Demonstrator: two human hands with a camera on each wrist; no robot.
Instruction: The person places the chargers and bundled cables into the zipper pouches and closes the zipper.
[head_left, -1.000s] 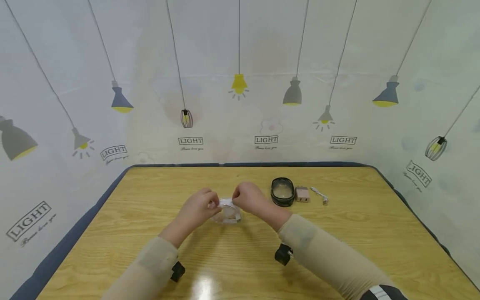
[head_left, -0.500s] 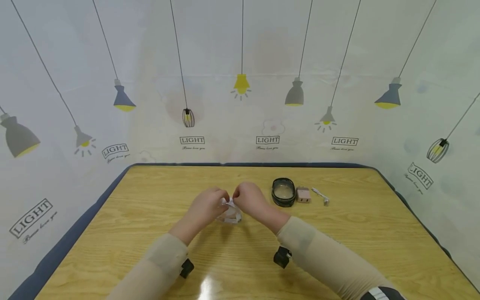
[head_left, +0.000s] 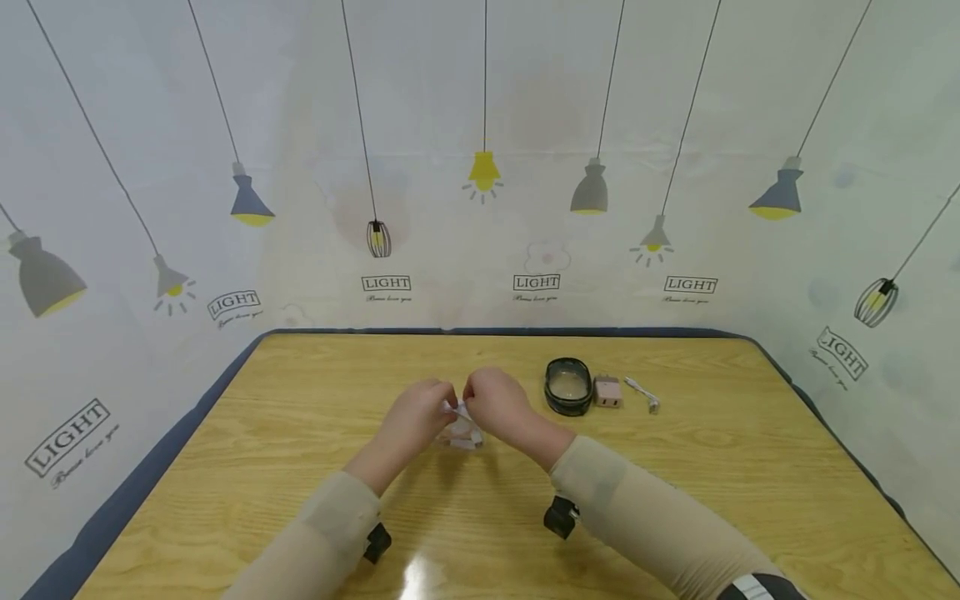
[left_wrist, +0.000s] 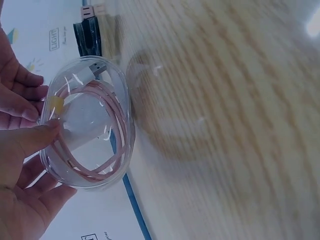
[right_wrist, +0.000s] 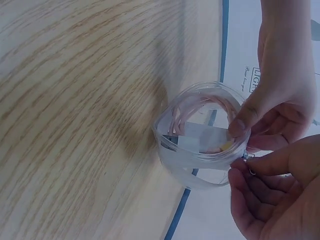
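Observation:
A clear oval zip pouch [left_wrist: 64,176] holds a coiled pink USB cable [left_wrist: 120,118] with a yellow tag [left_wrist: 56,105] at one side. In the head view the pouch stands over the table's middle, partly covered by both hands. My left hand [head_left: 416,414] grips its edge, thumb on the clear face and fingers behind. Right beside it, my right hand [head_left: 498,404] pinches a small metal zipper pull [right_wrist: 251,171] at the pouch's rim. The cable's metal USB plug [right_wrist: 170,141] lies inside against the wall opposite the hands.
Right of the hands on the wooden table [head_left: 300,375] are a black-edged oval case [head_left: 567,410], a pink two-port charger [head_left: 607,392] and a short white cable [head_left: 642,395]. A curtain printed with lamps [head_left: 450,108] closes off the back and sides.
My left hand has moved right, closer to my right hand, and the pouch has turned and looks narrower from above. The right hand has stayed nearly in place.

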